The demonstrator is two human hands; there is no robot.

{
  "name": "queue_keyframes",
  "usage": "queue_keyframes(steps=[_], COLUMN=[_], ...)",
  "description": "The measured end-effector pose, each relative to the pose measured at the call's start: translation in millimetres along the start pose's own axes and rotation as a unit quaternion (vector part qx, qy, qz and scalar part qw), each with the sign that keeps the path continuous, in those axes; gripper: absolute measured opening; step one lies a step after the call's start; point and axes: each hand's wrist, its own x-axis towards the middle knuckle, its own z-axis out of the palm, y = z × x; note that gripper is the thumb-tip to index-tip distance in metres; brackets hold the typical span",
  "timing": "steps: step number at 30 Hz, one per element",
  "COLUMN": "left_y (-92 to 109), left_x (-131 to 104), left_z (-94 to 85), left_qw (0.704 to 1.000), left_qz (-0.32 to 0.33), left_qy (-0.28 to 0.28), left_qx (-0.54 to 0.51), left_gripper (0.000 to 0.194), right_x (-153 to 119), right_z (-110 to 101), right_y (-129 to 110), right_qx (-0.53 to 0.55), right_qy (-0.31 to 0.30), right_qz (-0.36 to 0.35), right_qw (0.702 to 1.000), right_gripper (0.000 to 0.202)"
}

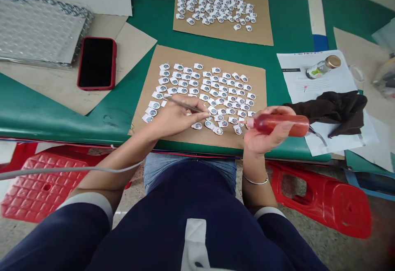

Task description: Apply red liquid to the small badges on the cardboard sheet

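My left hand (pixel 177 116) is closed around a slim grey metal tool (pixel 191 107), shaped like tweezers or a pick. Its tip points right, down at the small white tags with round dark prints (pixel 219 118) spread in rows on a brown cardboard sheet (pixel 182 137). In my right hand (pixel 261 139), a squeeze bottle of red liquid (pixel 285 124) lies nearly level, fingers wrapped around it. The bottle's narrow nozzle points left over the tags at the sheet's lower right. My left hand covers some of the tags.
A second cardboard sheet (pixel 222 36) with similar tags lies farther back on the green table (pixel 166 28). To the left are a red-cased phone (pixel 97 63) and bubble wrap (pixel 37 28). A glass jar (pixel 322 67) and dark cloth (pixel 336 110) lie right. Red stools (pixel 345 205) stand below.
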Motion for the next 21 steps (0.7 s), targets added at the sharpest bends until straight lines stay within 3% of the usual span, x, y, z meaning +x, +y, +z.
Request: queue_keyframes(steps=[2, 6, 10, 18, 21], left_y=[-5, -19, -29, -39, -38], left_x=[-15, -37, -40, -32, -31], left_z=[3.5, 20.1, 32.3, 34.7, 35.3], left_qw=[0.997, 0.981, 0.966, 0.963, 0.961], left_qz=[0.016, 0.123, 0.204, 0.202, 0.214], left_qy=[0.047, 0.058, 0.069, 0.065, 0.061], left_qx=[0.062, 0.135, 0.146, 0.165, 0.167], left_gripper=[0.016, 0.011, 0.015, 0.017, 0.017], right_x=[1, -5, -12, -11, -8], right_z=[9, 27, 33, 30, 23], right_y=[-3, -5, -4, -4, -2], right_qx=[0.014, 0.016, 0.009, 0.024, 0.047], right_qy=[-0.027, -0.072, -0.071, -0.001, -0.007], right_qz=[0.006, 0.024, 0.039, 0.007, 0.054], right_qw=[1.0, 0.997, 0.997, 1.0, 0.997], right_gripper=[0.027, 0.025, 0.027, 0.027, 0.026])
